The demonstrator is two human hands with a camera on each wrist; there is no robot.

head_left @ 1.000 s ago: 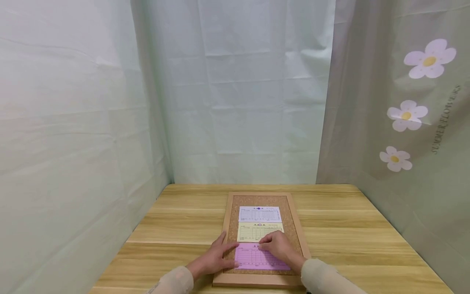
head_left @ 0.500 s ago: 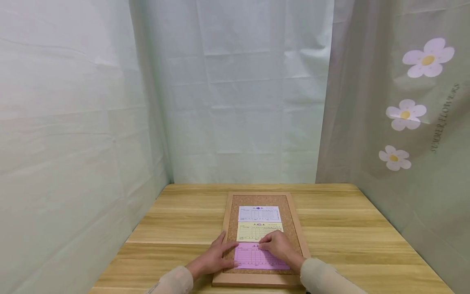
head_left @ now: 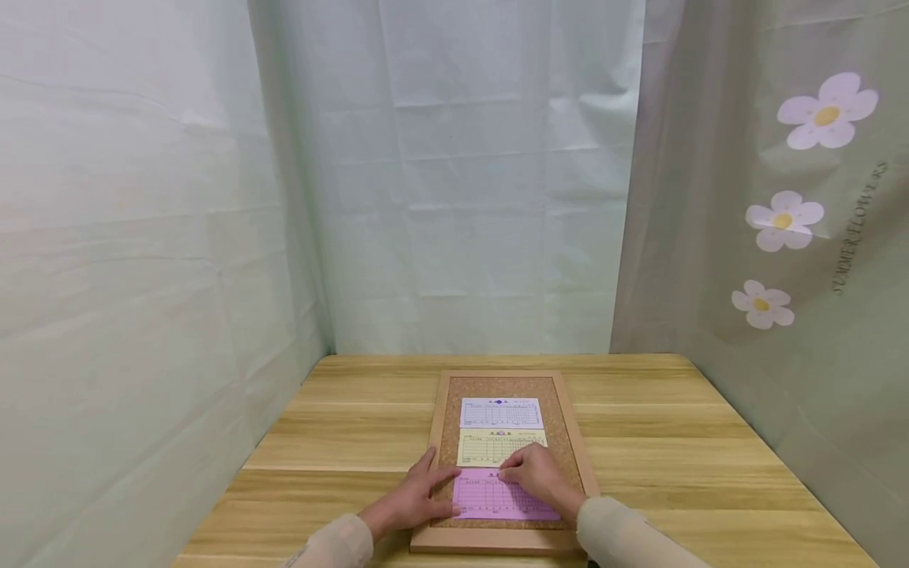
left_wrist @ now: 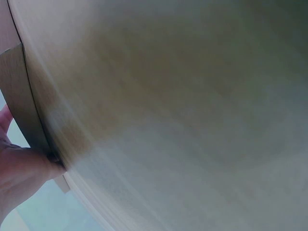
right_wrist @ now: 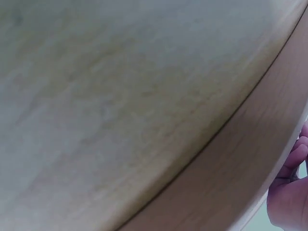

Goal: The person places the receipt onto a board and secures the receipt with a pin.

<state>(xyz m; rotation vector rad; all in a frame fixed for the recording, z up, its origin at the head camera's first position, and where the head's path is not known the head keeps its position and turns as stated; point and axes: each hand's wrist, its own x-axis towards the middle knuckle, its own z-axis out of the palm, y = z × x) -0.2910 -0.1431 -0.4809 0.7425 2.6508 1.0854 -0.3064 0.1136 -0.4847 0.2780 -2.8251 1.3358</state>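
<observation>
A wood-framed corkboard point(head_left: 570, 426) lies on the table. On it, a white form slip point(head_left: 483, 414), a yellow form slip point(head_left: 479, 451) and a pink form slip point(head_left: 483, 501) run from far to near. Small round pins sit at the top middle of the white and yellow slips. My left hand point(head_left: 412, 498) rests over the board's left frame, its spread thumb and fingertips touching the pink slip's left edge. At the pink slip's top middle, my right hand point(head_left: 541, 479) pinches what looks like a pushpin, mostly hidden by the fingertips.
The wooden tabletop point(head_left: 682, 465) extends on both sides of the board. Pale curtains point(head_left: 469, 197) enclose the table at the back and sides, the right one printed with flowers. Both wrist views show mainly blurred tabletop and the board's frame edge point(right_wrist: 231, 163).
Both hands keep their places on the pink slip and board. Only a very slight shift of the whole head view shows.
</observation>
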